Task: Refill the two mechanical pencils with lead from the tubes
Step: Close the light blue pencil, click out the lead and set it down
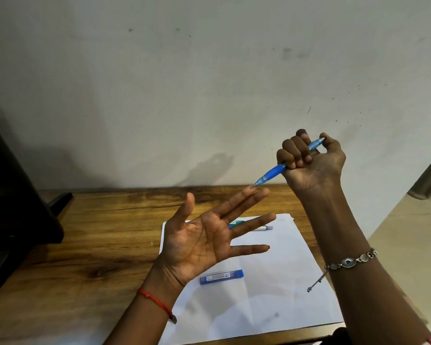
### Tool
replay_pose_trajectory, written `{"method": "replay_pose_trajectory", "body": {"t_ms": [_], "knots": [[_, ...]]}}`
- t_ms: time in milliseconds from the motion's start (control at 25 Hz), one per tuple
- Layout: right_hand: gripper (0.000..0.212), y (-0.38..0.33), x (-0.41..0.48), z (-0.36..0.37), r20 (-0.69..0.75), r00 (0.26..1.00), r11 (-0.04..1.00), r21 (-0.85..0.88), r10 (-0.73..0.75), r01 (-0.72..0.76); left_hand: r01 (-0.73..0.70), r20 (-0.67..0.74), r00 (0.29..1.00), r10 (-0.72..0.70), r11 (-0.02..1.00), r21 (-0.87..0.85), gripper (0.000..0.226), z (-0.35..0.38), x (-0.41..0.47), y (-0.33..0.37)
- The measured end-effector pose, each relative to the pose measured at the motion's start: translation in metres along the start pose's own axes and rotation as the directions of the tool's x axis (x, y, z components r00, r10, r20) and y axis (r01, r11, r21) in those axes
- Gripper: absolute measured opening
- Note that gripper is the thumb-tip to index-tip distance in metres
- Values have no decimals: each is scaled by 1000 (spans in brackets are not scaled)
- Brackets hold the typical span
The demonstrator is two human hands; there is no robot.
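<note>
My right hand (309, 160) is raised above the desk and grips a blue mechanical pencil (274, 173) in its fist, tip pointing down to the left. The tip touches a fingertip of my left hand (209, 240), which is held palm up with its fingers spread and straight. A blue lead tube (221, 276) lies flat on the white paper (271, 290) below my left palm. A second pencil (261, 228) with a silvery end lies on the paper behind my left fingers, mostly hidden by them, with a green-tipped item beside it.
The paper lies on a wooden desk (85, 245) against a pale wall. A dark object (15, 207) stands at the desk's left edge. A bracelet with a hanging chain is on my right wrist and a red thread on my left wrist.
</note>
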State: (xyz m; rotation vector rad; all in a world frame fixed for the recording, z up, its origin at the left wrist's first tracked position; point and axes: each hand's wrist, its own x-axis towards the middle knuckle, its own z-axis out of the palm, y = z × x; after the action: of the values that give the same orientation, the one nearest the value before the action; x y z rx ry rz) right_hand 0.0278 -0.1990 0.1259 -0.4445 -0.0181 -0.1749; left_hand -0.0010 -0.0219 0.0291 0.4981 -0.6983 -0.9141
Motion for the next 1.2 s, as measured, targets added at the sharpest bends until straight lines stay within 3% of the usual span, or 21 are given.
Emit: {"method": "replay_pose_trajectory", "body": {"t_ms": [200, 400, 600, 880, 1200], "knots": [[46, 2, -2, -4, -14, 1000, 1000, 9, -18, 18, 10, -27, 1000, -9, 1000, 28, 84, -1, -2, 1], [24, 1, -6, -2, -40, 997, 998, 9, -66, 66, 16, -53, 999, -14, 999, 34, 83, -2, -3, 1], [39, 0, -3, -5, -81, 994, 997, 9, -73, 74, 14, -55, 998, -12, 999, 39, 83, -3, -2, 2], [24, 2, -3, -5, -82, 992, 996, -11, -93, 92, 13, -35, 999, -12, 999, 39, 83, -5, -2, 3], [24, 5, -3, -5, -61, 996, 998, 1, -63, 63, 0, -35, 999, 1, 999, 41, 84, -7, -3, 5]]}}
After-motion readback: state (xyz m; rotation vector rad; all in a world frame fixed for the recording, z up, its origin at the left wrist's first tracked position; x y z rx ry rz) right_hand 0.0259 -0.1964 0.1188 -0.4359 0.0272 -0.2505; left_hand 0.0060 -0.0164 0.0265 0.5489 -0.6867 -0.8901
